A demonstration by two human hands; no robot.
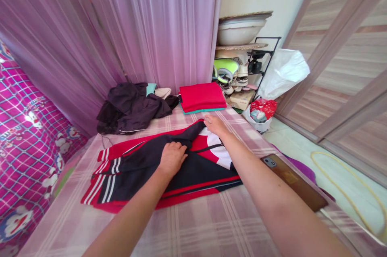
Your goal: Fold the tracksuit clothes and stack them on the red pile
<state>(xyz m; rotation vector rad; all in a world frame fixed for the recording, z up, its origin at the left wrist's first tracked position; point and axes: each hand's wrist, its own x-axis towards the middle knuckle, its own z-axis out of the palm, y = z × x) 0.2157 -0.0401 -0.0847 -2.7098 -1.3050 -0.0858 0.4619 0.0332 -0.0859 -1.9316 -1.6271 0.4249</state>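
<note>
A navy, red and white track jacket (193, 174) with white-striped cuffs and hem lies spread on the bed, its striped ends toward the left. My left hand (173, 157) rests on the navy cloth near the middle, palm down, with fingers slightly bent and nothing visibly lifted. At the far edge of the jacket, my right hand (214, 124) pinches the cloth beside the white panel. The fingertips of that hand are partly hidden by the hand itself.
A folded red and teal clothing stack (202, 97) and a dark clothes heap (133, 105) lie at the back. On the right are a brown-cased phone (294, 182), a shoe rack (266, 63) and a white bag (284, 71). Purple curtains (169, 27) hang behind.
</note>
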